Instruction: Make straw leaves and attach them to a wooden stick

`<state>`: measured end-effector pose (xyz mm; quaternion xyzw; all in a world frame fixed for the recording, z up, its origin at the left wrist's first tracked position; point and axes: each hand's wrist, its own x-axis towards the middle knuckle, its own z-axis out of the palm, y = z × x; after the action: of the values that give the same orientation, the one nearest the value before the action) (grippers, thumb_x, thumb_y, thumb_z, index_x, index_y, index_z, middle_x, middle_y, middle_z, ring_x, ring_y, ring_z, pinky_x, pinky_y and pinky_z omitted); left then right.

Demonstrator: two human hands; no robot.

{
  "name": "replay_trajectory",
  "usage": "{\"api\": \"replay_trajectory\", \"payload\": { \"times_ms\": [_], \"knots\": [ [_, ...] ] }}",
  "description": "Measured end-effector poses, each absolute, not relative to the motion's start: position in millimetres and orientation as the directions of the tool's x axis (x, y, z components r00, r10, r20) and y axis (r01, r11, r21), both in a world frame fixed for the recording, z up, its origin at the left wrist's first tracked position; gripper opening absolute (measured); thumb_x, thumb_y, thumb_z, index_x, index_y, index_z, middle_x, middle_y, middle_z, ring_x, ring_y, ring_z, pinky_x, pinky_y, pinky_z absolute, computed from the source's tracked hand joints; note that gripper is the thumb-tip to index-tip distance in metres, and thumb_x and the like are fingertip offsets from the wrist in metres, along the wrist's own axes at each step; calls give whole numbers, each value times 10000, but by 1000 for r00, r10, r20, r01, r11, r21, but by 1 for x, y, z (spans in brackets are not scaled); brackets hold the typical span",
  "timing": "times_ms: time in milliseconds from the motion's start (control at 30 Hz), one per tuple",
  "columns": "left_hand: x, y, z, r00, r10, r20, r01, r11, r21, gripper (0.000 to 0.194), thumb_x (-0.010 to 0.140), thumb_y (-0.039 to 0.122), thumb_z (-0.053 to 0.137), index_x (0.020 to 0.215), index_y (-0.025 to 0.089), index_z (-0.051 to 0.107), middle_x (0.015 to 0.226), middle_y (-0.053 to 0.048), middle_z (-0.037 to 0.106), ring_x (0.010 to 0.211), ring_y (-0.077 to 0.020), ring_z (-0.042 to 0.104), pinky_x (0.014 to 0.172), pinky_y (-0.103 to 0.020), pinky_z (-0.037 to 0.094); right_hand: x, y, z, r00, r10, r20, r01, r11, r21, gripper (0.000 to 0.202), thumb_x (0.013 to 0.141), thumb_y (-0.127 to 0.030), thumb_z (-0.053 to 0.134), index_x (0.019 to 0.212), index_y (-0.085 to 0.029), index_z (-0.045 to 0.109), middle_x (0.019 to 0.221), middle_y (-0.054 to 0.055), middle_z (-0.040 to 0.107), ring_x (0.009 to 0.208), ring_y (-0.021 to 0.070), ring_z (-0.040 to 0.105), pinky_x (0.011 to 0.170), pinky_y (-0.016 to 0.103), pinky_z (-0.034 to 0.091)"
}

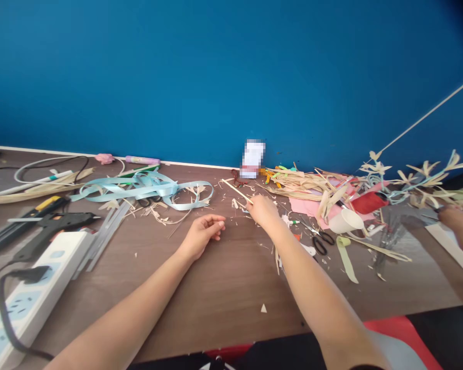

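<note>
My right hand [263, 210] reaches forward over the table, its fingers closed on the near end of a thin pale stick [236, 190]. The stick slants away up and to the left, toward the wall. To the left and nearer, my left hand [203, 235] rests low over the table with its fingers curled in and the thumb against them. Nothing shows between them. Small pale scraps [235, 204] lie scattered around the stick. A loose heap of light blue ribbon [150, 187] lies beyond my left hand, and black-handled scissors [321, 243] lie right of my right forearm.
At left are a power strip [42, 288], a glue gun [57, 222] and clear glue sticks [108, 234]. Dried pale strips [304, 185], a paper cup [346, 221] and a red piece [370, 202] crowd the right. Another person's hand [459, 223] is at far right. A blue wall [200, 87] bounds the table.
</note>
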<state>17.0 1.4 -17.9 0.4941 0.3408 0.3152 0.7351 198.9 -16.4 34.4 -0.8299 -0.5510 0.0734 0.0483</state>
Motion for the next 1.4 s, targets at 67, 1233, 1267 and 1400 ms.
{"api": "replay_trajectory", "payload": {
  "times_ms": [67, 1233, 1267, 1400],
  "knots": [
    [17, 2, -18, 573, 798, -188, -124, 311, 942, 294, 619, 298, 650, 833, 110, 573, 647, -2, 550, 528, -59, 458, 470, -176, 393, 199, -20, 38, 399, 915, -50, 900, -402, -167, 186, 753, -285, 490, 781, -176, 638, 779, 91, 647, 757, 203, 580, 619, 256, 366],
    [18, 2, -19, 570, 786, -238, 53, 254, 966, 365, 592, 385, 658, 834, 121, 588, 671, -30, 586, 536, -92, 498, 506, -212, 424, 356, -252, -14, 934, 337, 121, 358, -871, -336, 216, 601, -264, 563, 781, -178, 648, 702, 71, 666, 632, 198, 594, 545, 264, 399],
    [18, 2, -18, 572, 786, -232, 53, 246, 968, 364, 594, 386, 656, 832, 120, 588, 671, -32, 586, 538, -95, 500, 507, -215, 425, 354, -251, -14, 931, 344, 120, 365, -871, -330, 206, 600, -253, 559, 773, -187, 649, 694, 65, 666, 615, 190, 592, 532, 259, 392],
    [18, 1, -17, 583, 781, -224, 50, 241, 969, 350, 592, 384, 659, 820, 127, 593, 667, -28, 589, 532, -91, 498, 511, -211, 421, 352, -250, -12, 912, 391, 122, 409, -857, -314, 107, 579, -221, 546, 631, -215, 639, 601, 44, 645, 508, 168, 559, 458, 250, 346]
  ]
}}
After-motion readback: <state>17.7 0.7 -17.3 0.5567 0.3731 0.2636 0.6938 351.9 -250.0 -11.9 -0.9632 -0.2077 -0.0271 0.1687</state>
